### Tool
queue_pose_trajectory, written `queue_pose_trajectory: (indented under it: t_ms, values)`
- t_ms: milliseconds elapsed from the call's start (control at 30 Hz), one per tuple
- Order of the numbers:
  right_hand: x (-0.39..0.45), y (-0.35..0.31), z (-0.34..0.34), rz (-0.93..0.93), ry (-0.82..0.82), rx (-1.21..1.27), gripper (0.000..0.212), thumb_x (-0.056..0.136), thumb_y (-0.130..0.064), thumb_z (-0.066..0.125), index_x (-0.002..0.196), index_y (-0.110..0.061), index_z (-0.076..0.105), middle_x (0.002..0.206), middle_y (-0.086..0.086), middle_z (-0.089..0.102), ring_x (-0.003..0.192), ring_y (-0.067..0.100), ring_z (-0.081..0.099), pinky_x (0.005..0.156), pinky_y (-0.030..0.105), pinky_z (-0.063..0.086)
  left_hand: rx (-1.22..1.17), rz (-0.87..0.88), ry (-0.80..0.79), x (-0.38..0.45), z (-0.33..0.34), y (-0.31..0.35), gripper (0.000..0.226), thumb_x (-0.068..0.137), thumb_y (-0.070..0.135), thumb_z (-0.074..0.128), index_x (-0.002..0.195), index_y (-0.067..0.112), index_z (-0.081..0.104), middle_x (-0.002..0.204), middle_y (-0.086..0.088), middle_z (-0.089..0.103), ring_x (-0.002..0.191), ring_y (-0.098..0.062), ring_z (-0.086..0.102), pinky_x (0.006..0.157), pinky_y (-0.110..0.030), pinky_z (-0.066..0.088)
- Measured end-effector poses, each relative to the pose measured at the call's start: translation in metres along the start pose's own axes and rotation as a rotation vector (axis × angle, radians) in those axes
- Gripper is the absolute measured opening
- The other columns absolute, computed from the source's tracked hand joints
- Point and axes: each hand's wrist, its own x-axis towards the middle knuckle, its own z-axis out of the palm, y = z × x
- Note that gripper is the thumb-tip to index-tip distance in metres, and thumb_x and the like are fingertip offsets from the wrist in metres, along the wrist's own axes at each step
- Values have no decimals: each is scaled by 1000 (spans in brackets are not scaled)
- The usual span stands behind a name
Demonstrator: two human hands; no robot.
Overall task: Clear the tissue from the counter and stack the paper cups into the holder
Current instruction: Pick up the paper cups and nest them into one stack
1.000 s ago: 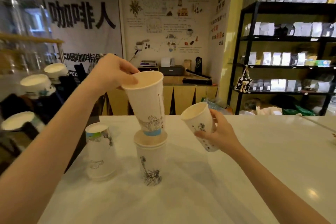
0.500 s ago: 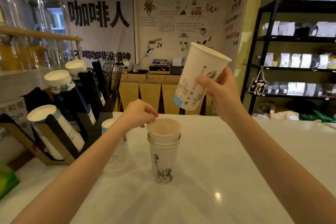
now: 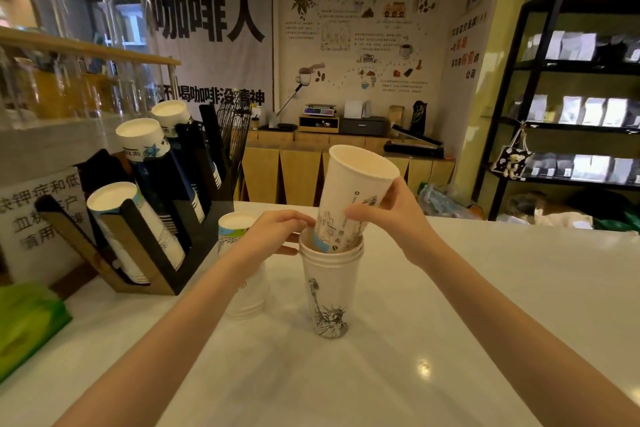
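A stack of white paper cups [image 3: 329, 295] with a Statue of Liberty print stands upright on the white counter [image 3: 450, 305]. My right hand [image 3: 394, 215] grips a tilted white paper cup [image 3: 353, 191] whose base sits inside the stack's mouth. My left hand [image 3: 277, 236] pinches the stack's rim on its left side. An upside-down stack of cups [image 3: 242, 267] stands just left, partly behind my left arm. The black cup holder [image 3: 162, 218] at the left holds three slanted rows of cups. No tissue is visible.
A green packet [image 3: 27, 326] lies at the counter's left edge. A sign with Chinese text [image 3: 38, 215] stands behind the holder. Black shelving with white bags [image 3: 571, 114] fills the right background, beyond the counter.
My right hand has brought its cup down from high above into the mouth of the stack. My left hand stays at the stack's rim. The camera has moved closer.
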Motion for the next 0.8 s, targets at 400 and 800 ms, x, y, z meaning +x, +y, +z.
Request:
queue_pose_trajectory:
  t_ms: [400, 800]
  values:
    - [-18, 41, 4, 204, -269, -176, 93, 56, -35, 78, 133, -31, 26, 130, -10, 43, 114, 5, 46, 76, 17, 44, -87, 29, -27, -3, 5, -3, 30, 90, 40, 40, 110, 25, 57, 108, 0, 63, 97, -12, 60, 83, -32, 49]
    - [-42, 89, 10, 256, -315, -224, 112, 48, -29, 88, 137, -35, 20, 131, -8, 48, 119, 11, 49, 97, 36, 48, 483, 530, 25, -33, 28, 7, 55, 70, 39, 70, 121, 30, 50, 131, 10, 49, 118, -3, 40, 99, -24, 33]
